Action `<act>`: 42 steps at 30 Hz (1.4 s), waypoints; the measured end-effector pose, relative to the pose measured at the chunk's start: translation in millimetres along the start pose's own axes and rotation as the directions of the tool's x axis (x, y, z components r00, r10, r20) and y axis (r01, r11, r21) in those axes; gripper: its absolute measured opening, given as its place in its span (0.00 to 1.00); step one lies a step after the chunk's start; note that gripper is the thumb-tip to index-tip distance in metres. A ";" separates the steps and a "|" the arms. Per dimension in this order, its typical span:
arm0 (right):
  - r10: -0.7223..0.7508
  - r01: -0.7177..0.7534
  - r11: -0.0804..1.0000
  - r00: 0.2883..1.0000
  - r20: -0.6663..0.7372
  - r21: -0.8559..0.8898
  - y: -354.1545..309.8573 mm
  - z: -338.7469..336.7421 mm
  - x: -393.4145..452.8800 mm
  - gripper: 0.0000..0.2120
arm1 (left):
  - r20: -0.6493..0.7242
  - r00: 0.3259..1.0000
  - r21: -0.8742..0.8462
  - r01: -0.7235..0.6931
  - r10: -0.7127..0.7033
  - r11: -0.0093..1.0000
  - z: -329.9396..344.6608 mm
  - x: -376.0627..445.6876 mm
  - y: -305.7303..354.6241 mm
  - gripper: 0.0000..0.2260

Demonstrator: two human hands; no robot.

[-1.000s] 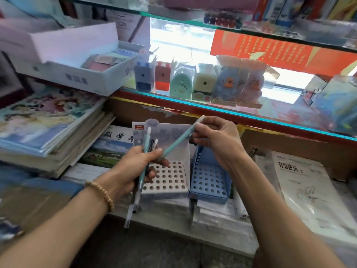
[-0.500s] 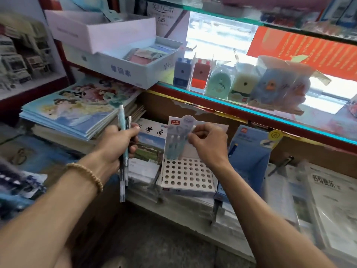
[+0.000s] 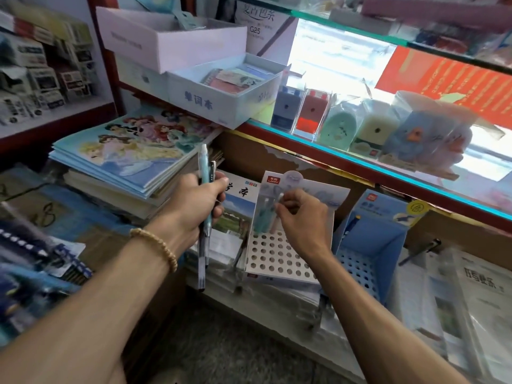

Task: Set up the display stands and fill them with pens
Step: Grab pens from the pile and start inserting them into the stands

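The white display stand (image 3: 279, 259) stands on the low shelf in front of me, its top full of round holes and its printed back card upright behind. Two or three pens (image 3: 266, 217) already stand in the back row, close to the card. My right hand (image 3: 302, 217) is over them, and its fingertips pinch the top end of one pen; I think I am guiding it down into its hole, and I hold it high so that my fingers do not knock the neighbours. Whether it is fully seated I cannot tell, because my hand hides the lower part.

My left hand (image 3: 199, 206) is closed around the spare pens (image 3: 204, 217), a small bundle held upright just left of the stand, so the next one is near for the other hand.

Just right of the white stand is the blue display stand (image 3: 368, 253), with holes too, and I see no pens in it. A stack of picture books (image 3: 133, 151) lies on the left.
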State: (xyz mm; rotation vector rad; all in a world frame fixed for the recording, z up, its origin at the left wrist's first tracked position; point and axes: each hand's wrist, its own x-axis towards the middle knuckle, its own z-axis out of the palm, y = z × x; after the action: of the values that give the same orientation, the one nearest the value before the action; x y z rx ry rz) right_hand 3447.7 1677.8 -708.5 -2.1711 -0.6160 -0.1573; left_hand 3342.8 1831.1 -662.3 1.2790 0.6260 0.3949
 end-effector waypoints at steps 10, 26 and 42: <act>-0.006 0.026 0.990 0.988 0.151 -0.137 1.1 20.1 -4.8 0.06 | 0.115 0.993 0.070 0.028 -0.036 0.997 -1.2 -4.5 -3.7 0.05; 0.045 -0.174 0.911 0.944 0.328 0.375 -44.2 -41.6 -8.1 0.14 | 0.466 0.877 0.501 -0.152 -0.118 0.852 18.7 -27.4 -8.5 0.04; 0.224 -0.426 0.647 0.899 0.376 0.632 -24.7 -86.6 -14.2 0.05 | 0.449 0.891 0.405 -0.140 -0.064 0.903 46.9 -48.5 -32.6 0.20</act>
State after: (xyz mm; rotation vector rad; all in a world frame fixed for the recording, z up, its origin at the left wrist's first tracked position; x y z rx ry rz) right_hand 3432.2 1618.5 -641.0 -1.5015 -0.3229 0.5132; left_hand 3332.8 1758.1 -676.1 1.7402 0.2881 -0.0288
